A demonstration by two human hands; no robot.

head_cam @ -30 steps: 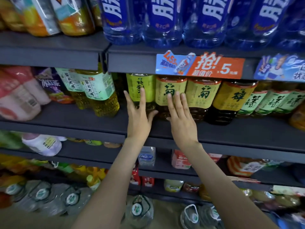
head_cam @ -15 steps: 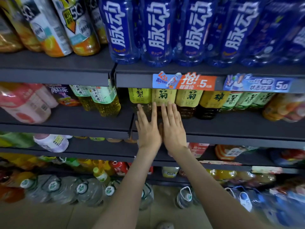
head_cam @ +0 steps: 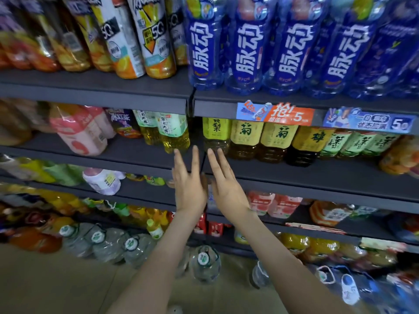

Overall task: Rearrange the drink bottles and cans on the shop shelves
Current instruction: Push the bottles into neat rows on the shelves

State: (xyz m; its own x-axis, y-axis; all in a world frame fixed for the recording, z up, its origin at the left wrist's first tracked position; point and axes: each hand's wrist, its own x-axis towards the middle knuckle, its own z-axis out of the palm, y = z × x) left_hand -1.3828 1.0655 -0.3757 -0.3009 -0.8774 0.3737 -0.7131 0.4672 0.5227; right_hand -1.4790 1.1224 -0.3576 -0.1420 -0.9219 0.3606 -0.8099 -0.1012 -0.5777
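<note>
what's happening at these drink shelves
A person stands at shop shelves stocked with drinks. The left hand and right hand are both open, side by side before the middle shelf, fingers pointing up at the yellow-labelled bottles. Neither hand holds a bottle; whether the fingertips touch one is unclear.

The left hand (head_cam: 190, 189) and right hand (head_cam: 227, 189) are off the bottles (head_cam: 246, 135), drawn back, closer together, before the shelf (head_cam: 294, 175) edge.
</note>
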